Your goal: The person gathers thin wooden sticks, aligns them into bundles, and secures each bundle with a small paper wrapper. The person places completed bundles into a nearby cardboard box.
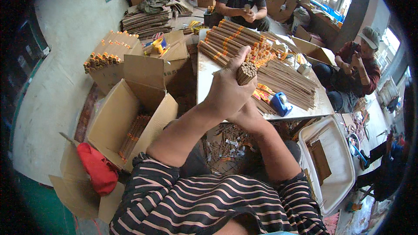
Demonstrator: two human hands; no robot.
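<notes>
In front of my chest I hold a bundle of thin brown sticks (247, 73), its round end tilted toward me. My left hand (226, 90) is wrapped around the bundle, thumb side up. Just below it my right hand (244, 115) is closed against the same bundle, its fingers mostly hidden by the left hand and wrist. Beyond my hands, loose brown sticks (287, 82) lie spread on a white table (209, 82). Finished-looking bundles with yellow and red bands (226, 39) are stacked behind them. A blue tape dispenser (281, 104) stands at the table's near edge.
An open cardboard box (109, 124) with a few banded bundles (134, 135) stands at my left, a red cloth (98, 169) beside it. More bundles (104, 56) are piled farther left. A white plastic tub (344, 165) is at my right. Two co-workers sit across the table and at right.
</notes>
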